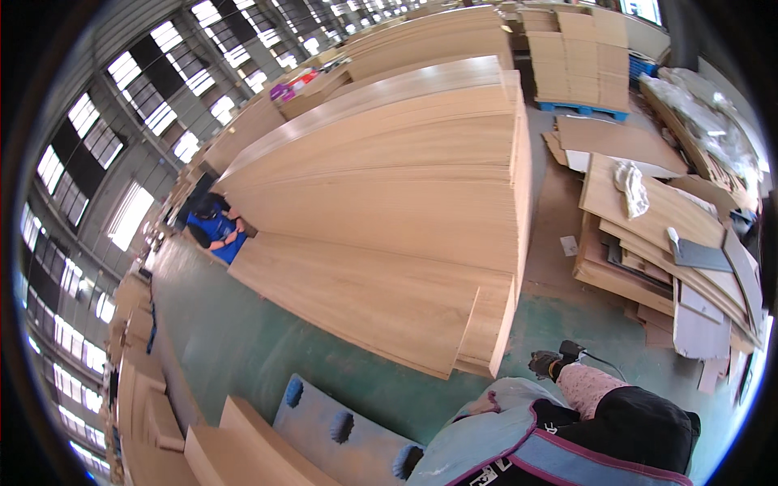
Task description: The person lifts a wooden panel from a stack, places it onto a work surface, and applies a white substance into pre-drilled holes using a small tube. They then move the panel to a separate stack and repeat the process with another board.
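Note:
My right hand (545,365), in a dark glove, reaches out low on the right beyond a pink patterned sleeve. It appears closed on a dark corded power tool (571,350); the exact kind is too small to tell. The tool's black cord curves back to the right of my forearm. A small pinkish patch at the left edge of my blue apron (502,429) may be my left hand or sleeve (484,403); its fingers cannot be made out. Ahead, a tall stack of wood-coloured panels (389,190) stands behind a lower board surface (365,300).
A co-worker in blue (215,227) is at the stack's far left end. Scrap boards (648,243) are piled on the right, with a white cloth (630,190) on top. A blue-grey piece with round cutouts (324,421) lies near left, beside cardboard-coloured pieces (235,454).

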### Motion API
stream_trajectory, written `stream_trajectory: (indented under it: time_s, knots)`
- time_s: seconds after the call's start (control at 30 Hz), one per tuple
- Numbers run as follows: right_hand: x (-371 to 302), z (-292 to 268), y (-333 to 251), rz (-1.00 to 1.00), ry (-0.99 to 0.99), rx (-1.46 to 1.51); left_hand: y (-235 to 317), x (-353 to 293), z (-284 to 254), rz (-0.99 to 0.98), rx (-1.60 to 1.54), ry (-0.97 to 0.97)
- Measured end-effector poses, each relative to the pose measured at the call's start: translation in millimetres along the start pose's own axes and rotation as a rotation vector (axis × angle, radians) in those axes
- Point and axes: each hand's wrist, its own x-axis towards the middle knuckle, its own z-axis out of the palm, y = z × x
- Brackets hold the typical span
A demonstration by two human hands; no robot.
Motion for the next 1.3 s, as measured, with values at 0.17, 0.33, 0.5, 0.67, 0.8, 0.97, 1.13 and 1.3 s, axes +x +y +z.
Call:
stream_trajectory:
  time_s: [0.17,0.33,0.5,0.67,0.8,0.97,1.13,1.3]
  knots:
    - [-20,4,-9,0.514,-0.029,0.263,8,15,-10,0.004,0.037,-0.036]
    - [-46,23,-5,0.068,-0.113,-0.372,14,27,-16,0.026,0.069,-0.064]
    - [-79,-4,-13,0.247,-0.124,-0.07,6,33,-15,0.087,0.108,-0.071]
    - [-86,-39,-26,0.684,-0.082,0.505,-16,42,-6,0.203,0.193,-0.05]
    - [-82,-54,-28,0.701,-0.054,0.618,-43,56,10,0.365,0.319,-0.01]
    - [-59,-36,-6,0.462,-0.01,0.282,-79,63,30,0.464,0.402,0.059]
    - [-36,-15,10,0.345,-0.011,0.303,-93,51,42,0.331,0.362,0.032]
    - [-30,-30,4,0.314,-0.046,0.197,-85,32,45,0.357,0.267,0.034]
